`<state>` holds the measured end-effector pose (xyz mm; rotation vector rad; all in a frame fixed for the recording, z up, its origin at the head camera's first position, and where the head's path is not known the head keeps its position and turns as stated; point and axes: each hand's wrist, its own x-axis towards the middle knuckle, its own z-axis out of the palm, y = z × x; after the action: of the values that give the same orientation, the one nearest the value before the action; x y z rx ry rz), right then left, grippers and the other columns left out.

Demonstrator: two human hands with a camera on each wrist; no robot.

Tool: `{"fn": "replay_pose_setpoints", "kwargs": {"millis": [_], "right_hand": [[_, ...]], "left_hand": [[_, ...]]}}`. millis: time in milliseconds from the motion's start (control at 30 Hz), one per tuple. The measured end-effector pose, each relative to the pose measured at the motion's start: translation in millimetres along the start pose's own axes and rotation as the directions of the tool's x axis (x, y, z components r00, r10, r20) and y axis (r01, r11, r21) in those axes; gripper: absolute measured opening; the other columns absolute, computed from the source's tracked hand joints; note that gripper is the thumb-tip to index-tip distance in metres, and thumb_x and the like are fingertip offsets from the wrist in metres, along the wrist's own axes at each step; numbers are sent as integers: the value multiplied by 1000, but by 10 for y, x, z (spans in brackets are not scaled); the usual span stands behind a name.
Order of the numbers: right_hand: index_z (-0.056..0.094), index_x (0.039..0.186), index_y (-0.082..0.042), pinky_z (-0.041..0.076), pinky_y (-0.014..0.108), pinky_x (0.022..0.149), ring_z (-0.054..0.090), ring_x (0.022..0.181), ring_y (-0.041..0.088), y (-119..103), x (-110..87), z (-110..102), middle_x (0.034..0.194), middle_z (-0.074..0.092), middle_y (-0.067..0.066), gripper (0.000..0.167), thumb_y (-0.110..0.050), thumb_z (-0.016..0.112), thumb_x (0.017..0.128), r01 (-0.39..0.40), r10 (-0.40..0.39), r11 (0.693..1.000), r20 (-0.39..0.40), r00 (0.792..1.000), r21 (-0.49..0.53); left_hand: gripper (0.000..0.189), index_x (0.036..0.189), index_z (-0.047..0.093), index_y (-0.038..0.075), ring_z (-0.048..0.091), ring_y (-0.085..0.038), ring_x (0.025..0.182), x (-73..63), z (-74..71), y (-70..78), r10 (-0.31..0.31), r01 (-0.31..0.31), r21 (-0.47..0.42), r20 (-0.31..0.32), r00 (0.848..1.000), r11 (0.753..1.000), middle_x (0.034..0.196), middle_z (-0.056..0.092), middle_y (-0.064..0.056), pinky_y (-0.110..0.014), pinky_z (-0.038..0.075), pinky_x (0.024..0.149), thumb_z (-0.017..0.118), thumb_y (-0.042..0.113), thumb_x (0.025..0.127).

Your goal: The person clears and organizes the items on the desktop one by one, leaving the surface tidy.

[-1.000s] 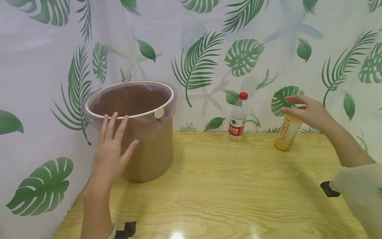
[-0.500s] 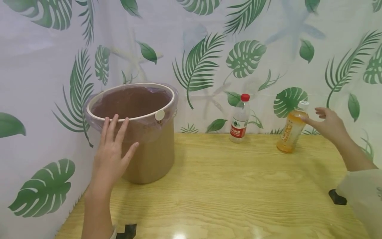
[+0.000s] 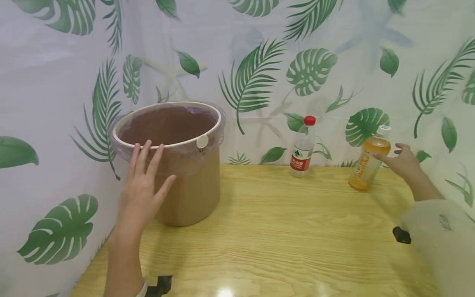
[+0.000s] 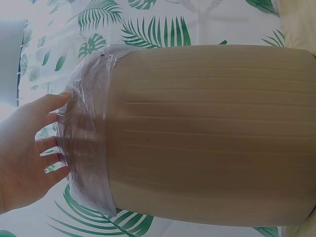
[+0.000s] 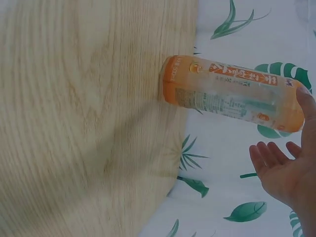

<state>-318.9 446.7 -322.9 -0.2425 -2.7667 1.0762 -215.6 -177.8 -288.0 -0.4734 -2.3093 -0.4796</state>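
A brown trash bin [image 3: 189, 189] with a cream rim and a thin purple liner bag [image 4: 89, 128] stands at the left of the table. My left hand [image 3: 142, 198] rests its spread fingertips on the bin's near rim, over the liner. At the back right, an orange-labelled drink bottle [image 3: 365, 165] with a white cap stands upright. My right hand [image 3: 404, 165] is at the bottle's right side, thumb at its upper part and fingers loosely bent, gripping nothing. In the right wrist view, the other fingers [image 5: 269, 155] are apart from the bottle.
A clear plastic bottle [image 3: 302, 150] with a red cap and red-and-white label stands near the back edge, between the bin and the orange bottle. Leaf-patterned sheeting [image 3: 256, 74] borders the wooden table [image 3: 278, 231] behind and at the left.
My right hand has moved from above the orange bottle's cap to its right side and lower, leaving the white cap in sight. My left hand has stayed on the rim.
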Motion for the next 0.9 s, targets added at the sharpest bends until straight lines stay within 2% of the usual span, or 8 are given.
{"fn": "replay_pose_setpoints", "kwargs": {"millis": [233,533,767,900], "right_hand": [[-12,140,9,25,68,90,19,118,61,-69,51,123,137,6,44,101,-52,50,87,-2,3,999,-46,999,37],[-1,141,10,28,66,90,26,116,59,-80,95,193,135,17,42,97,-54,48,87,-33,30,999,-110,993,-25],[3,141,10,32,65,85,29,113,59,-129,61,213,132,21,43,97,-55,48,86,15,-17,1000,-108,994,-21],[3,141,9,35,64,82,30,112,58,-212,-5,230,133,21,42,95,-54,49,87,54,-55,998,-93,994,-11]], "left_hand": [[71,146,26,14,2,-25,138,-12,20,4,-10,10,-8,7,1000,1000,150,15,-11,-56,31,96,65,23,87],[71,146,26,15,2,-24,138,-9,25,3,0,0,-12,-1,1000,1000,151,14,-10,-55,29,99,64,24,87],[69,145,28,12,3,-24,138,10,10,-7,17,-17,-14,-18,1000,1000,150,16,-10,-56,32,96,65,22,87],[69,145,28,12,1,-23,138,8,-12,-7,0,0,-14,-4,1000,1000,151,15,-9,-55,30,98,64,22,87]]}}
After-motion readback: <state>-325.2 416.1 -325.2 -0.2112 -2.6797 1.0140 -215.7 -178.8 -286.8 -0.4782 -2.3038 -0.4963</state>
